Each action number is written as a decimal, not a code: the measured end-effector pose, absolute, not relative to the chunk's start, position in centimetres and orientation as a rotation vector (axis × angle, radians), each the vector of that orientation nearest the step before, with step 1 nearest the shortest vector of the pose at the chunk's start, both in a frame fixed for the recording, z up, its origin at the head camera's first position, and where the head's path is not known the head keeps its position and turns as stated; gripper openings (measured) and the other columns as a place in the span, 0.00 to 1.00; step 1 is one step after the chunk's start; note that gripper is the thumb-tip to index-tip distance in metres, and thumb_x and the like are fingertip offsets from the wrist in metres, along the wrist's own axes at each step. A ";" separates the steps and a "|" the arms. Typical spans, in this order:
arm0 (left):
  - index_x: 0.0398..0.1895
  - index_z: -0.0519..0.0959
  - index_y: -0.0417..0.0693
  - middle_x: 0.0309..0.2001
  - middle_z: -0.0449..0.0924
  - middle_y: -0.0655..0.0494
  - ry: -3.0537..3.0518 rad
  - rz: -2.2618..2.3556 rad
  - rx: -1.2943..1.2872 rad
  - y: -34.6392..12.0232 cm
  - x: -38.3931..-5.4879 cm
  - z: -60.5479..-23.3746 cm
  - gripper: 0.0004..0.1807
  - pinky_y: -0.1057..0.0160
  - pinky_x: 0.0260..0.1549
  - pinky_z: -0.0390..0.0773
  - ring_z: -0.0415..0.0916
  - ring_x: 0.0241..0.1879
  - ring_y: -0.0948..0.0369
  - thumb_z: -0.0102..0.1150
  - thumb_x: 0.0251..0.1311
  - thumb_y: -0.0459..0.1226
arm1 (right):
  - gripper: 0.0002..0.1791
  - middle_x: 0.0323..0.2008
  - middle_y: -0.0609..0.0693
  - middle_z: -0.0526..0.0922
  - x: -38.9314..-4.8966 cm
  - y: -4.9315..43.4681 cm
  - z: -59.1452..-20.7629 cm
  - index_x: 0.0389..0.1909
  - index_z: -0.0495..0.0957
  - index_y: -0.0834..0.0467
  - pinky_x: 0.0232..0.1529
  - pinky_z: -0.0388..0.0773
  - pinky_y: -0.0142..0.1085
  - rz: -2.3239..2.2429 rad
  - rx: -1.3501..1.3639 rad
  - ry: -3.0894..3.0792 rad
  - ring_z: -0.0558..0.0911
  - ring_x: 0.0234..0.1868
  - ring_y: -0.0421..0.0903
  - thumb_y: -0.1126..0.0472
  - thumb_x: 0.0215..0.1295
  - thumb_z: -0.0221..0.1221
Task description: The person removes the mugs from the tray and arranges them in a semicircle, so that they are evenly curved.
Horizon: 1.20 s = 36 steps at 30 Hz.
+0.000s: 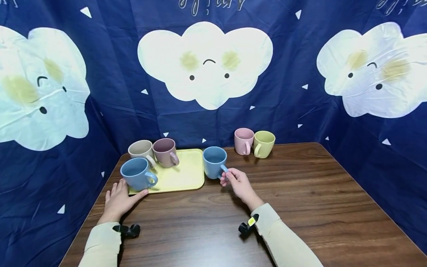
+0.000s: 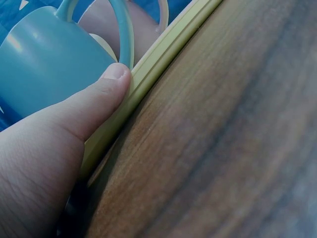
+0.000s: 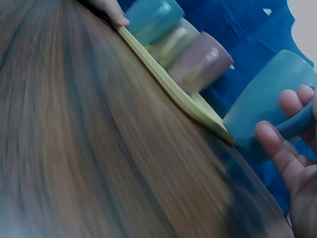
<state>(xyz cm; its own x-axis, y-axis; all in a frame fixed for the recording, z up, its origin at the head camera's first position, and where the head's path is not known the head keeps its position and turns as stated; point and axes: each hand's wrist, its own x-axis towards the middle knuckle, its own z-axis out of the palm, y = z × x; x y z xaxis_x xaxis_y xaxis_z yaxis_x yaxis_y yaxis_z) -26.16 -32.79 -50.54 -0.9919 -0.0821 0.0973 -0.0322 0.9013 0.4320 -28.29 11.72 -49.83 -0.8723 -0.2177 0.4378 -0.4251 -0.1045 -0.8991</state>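
My right hand point(image 1: 241, 185) pinches the handle of a blue mug point(image 1: 214, 163), which is upright just beyond the right end of a yellow tray point(image 1: 181, 174). Whether this mug touches the table cannot be told. At the tray's front left corner, my left hand point(image 1: 120, 200) rests with fingers spread and the thumb along the front rim. Close by that thumb stands a second blue mug point(image 2: 49, 59) on the tray. Behind it on the tray are a beige mug point(image 1: 140, 148) and a mauve mug point(image 1: 164, 154), partly hidden in the left wrist view.
A pink mug point(image 1: 242, 141) and a yellow-green mug point(image 1: 265, 144) stand side by side near the back edge of the wooden table point(image 1: 300, 193). Dark blue cloth point(image 1: 113, 55) with cloud prints hangs behind and at both sides.
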 end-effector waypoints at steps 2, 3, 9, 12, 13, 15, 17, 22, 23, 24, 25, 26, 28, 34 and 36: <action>0.78 0.43 0.28 0.74 0.47 0.23 -2.953 -0.668 0.089 -32.9 -26.2 -50.6 0.69 0.21 0.64 0.35 0.38 0.72 0.23 0.58 0.55 0.72 | 0.16 0.32 0.69 0.83 -28.0 12.7 -49.8 0.40 0.75 0.78 0.37 0.86 0.45 2.103 0.661 -2.013 0.86 0.33 0.43 0.66 0.79 0.49; 0.78 0.43 0.28 0.74 0.47 0.23 -2.954 -0.668 0.090 -32.9 -26.2 -50.7 0.69 0.21 0.64 0.35 0.38 0.72 0.23 0.58 0.55 0.72 | 0.17 0.33 0.71 0.82 -27.9 13.1 -49.9 0.40 0.75 0.79 0.38 0.86 0.46 2.102 0.633 -2.018 0.86 0.33 0.43 0.66 0.79 0.48; 0.78 0.44 0.28 0.74 0.47 0.23 -2.952 -0.669 0.101 -33.1 -26.0 -50.6 0.68 0.21 0.64 0.35 0.38 0.72 0.23 0.58 0.54 0.72 | 0.17 0.34 0.72 0.80 -27.3 16.0 -50.2 0.41 0.73 0.82 0.39 0.86 0.48 2.110 0.552 -1.995 0.85 0.33 0.44 0.67 0.79 0.48; 0.78 0.43 0.27 0.74 0.46 0.23 -2.956 -0.665 0.098 -33.2 -26.0 -50.6 0.68 0.21 0.63 0.35 0.38 0.72 0.23 0.58 0.55 0.72 | 0.17 0.33 0.67 0.82 -27.1 17.4 -50.5 0.41 0.73 0.82 0.38 0.87 0.43 2.109 0.518 -1.976 0.86 0.32 0.44 0.67 0.79 0.47; 0.78 0.43 0.27 0.74 0.46 0.23 -2.959 -0.664 0.099 -33.2 -26.0 -50.6 0.68 0.21 0.63 0.35 0.38 0.72 0.23 0.57 0.55 0.72 | 0.16 0.33 0.65 0.82 -27.0 17.8 -50.6 0.41 0.73 0.82 0.38 0.86 0.41 2.106 0.502 -1.971 0.86 0.32 0.44 0.68 0.79 0.47; 0.78 0.42 0.28 0.74 0.46 0.23 -2.966 -0.662 0.104 -33.3 -26.1 -50.6 0.69 0.21 0.63 0.35 0.37 0.72 0.23 0.57 0.55 0.72 | 0.16 0.32 0.63 0.83 -26.8 18.8 -50.8 0.41 0.72 0.82 0.37 0.86 0.38 2.091 0.476 -1.962 0.86 0.32 0.44 0.68 0.79 0.47; 0.78 0.42 0.28 0.74 0.45 0.23 -2.972 -0.664 0.109 -33.3 -26.1 -50.7 0.69 0.21 0.63 0.35 0.37 0.72 0.23 0.57 0.55 0.72 | 0.16 0.32 0.63 0.83 -26.6 19.8 -50.9 0.41 0.72 0.83 0.36 0.86 0.38 2.074 0.453 -1.957 0.86 0.31 0.44 0.69 0.79 0.47; 0.78 0.41 0.28 0.74 0.44 0.23 -2.973 -0.659 0.110 -33.3 -26.2 -50.8 0.69 0.21 0.63 0.35 0.37 0.72 0.23 0.57 0.55 0.73 | 0.17 0.32 0.71 0.81 -25.8 22.3 -51.1 0.41 0.72 0.84 0.35 0.86 0.38 2.027 0.406 -1.951 0.86 0.31 0.44 0.68 0.79 0.47; 0.78 0.41 0.28 0.74 0.44 0.23 -2.972 -0.658 0.109 -33.3 -26.2 -50.8 0.69 0.21 0.63 0.35 0.37 0.72 0.23 0.57 0.55 0.73 | 0.17 0.33 0.72 0.81 -25.6 22.8 -51.2 0.41 0.72 0.84 0.35 0.86 0.38 2.015 0.396 -1.953 0.86 0.31 0.44 0.68 0.79 0.47; 0.78 0.41 0.28 0.74 0.44 0.23 -2.972 -0.656 0.109 -33.3 -26.2 -50.9 0.69 0.21 0.63 0.35 0.37 0.72 0.23 0.56 0.55 0.73 | 0.17 0.33 0.72 0.81 -25.5 23.3 -51.2 0.41 0.72 0.84 0.35 0.86 0.37 2.007 0.386 -1.954 0.86 0.31 0.43 0.68 0.80 0.46; 0.78 0.41 0.28 0.74 0.44 0.23 -2.973 -0.654 0.109 -33.3 -26.3 -50.9 0.69 0.21 0.63 0.35 0.37 0.72 0.23 0.56 0.55 0.73 | 0.17 0.33 0.73 0.81 -25.3 23.8 -51.3 0.41 0.71 0.84 0.35 0.86 0.37 1.998 0.379 -1.957 0.86 0.31 0.43 0.68 0.80 0.46; 0.78 0.41 0.27 0.74 0.44 0.23 -2.974 -0.653 0.109 -33.3 -26.3 -50.9 0.69 0.21 0.63 0.35 0.37 0.72 0.23 0.56 0.55 0.73 | 0.17 0.33 0.72 0.81 -25.2 24.2 -51.3 0.41 0.71 0.84 0.35 0.86 0.36 1.990 0.369 -1.959 0.86 0.31 0.43 0.68 0.80 0.46; 0.78 0.41 0.27 0.74 0.44 0.22 -2.973 -0.652 0.110 -33.2 -26.3 -50.9 0.69 0.21 0.63 0.35 0.36 0.72 0.23 0.56 0.55 0.73 | 0.18 0.32 0.69 0.82 -25.0 25.0 -51.3 0.41 0.71 0.84 0.34 0.86 0.36 1.983 0.336 -1.955 0.86 0.31 0.42 0.68 0.80 0.46; 0.78 0.42 0.27 0.74 0.44 0.22 -2.965 -0.658 0.103 -33.1 -26.4 -50.9 0.70 0.21 0.64 0.35 0.36 0.72 0.23 0.57 0.55 0.73 | 0.19 0.32 0.63 0.84 -24.9 26.7 -51.1 0.43 0.70 0.86 0.34 0.85 0.35 1.979 0.231 -1.915 0.86 0.32 0.41 0.67 0.80 0.47; 0.78 0.42 0.28 0.74 0.45 0.22 -2.963 -0.661 0.100 -33.1 -26.4 -51.0 0.70 0.21 0.64 0.35 0.37 0.72 0.23 0.57 0.54 0.73 | 0.19 0.32 0.62 0.84 -24.9 27.0 -51.1 0.43 0.70 0.86 0.34 0.85 0.34 1.979 0.196 -1.893 0.86 0.32 0.40 0.67 0.80 0.46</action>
